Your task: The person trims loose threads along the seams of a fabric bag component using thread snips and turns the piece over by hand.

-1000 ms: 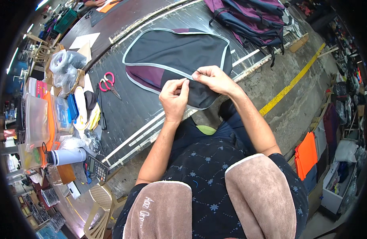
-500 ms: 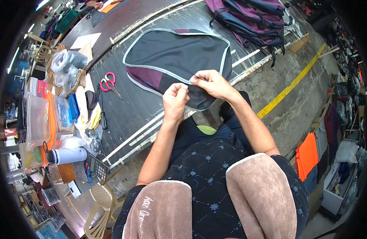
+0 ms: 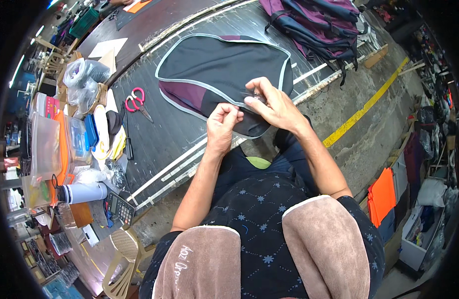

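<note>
A black fabric piece (image 3: 224,62) with purple patches and light grey edge binding lies on the dark work table (image 3: 145,144). My left hand (image 3: 222,127) is closed in a pinch at the near grey binding, with the fabric's edge at its fingertips. Just right of it, my right hand (image 3: 275,107) is over the fabric, thumb and forefinger bent toward each other. Something thin and dark shows between those fingers, too small to name. Scissors with pink handles (image 3: 135,99) rest on the table left of the fabric.
A purple and navy backpack (image 3: 314,30) sits at the table's far right. Along the left are plastic bins (image 3: 45,147), a white bottle (image 3: 85,193), a calculator (image 3: 121,208) and bagged rolls (image 3: 80,74). A plastic chair (image 3: 125,256) stands lower left. Yellow tape (image 3: 366,107) marks the floor.
My right hand has lifted slightly off the binding and turned, its thumb and forefinger parting around something thin. My left hand has shifted a little right, closer to the fabric's edge.
</note>
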`<action>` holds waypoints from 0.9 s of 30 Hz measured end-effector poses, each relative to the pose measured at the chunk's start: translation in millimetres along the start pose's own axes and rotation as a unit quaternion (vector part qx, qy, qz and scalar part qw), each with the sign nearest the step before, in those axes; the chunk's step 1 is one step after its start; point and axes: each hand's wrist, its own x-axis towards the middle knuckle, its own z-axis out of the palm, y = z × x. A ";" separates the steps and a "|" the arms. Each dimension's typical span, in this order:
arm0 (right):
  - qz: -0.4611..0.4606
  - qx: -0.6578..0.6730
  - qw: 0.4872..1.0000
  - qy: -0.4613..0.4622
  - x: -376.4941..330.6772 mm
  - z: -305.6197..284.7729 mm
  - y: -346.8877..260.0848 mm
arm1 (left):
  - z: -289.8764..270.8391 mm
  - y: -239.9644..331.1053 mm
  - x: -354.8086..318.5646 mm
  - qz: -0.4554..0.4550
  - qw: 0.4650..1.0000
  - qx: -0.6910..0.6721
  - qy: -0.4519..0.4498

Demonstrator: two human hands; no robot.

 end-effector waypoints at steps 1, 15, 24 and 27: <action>-0.068 -0.038 0.997 0.006 -1.6 -4.3 -2.4 | -0.7 0.7 0.8 -0.007 1.000 -0.010 -0.004; -0.305 -0.297 0.905 0.004 7.0 5.9 -13.2 | -4.0 3.9 5.1 0.002 1.000 -0.019 -0.014; -0.282 -0.289 0.915 0.025 -12.0 -8.0 -21.3 | -7.2 2.9 2.1 0.017 0.999 -0.022 -0.025; -0.276 -0.297 0.914 0.021 -13.5 -3.5 -18.9 | -6.2 1.7 0.8 0.019 0.999 -0.019 -0.020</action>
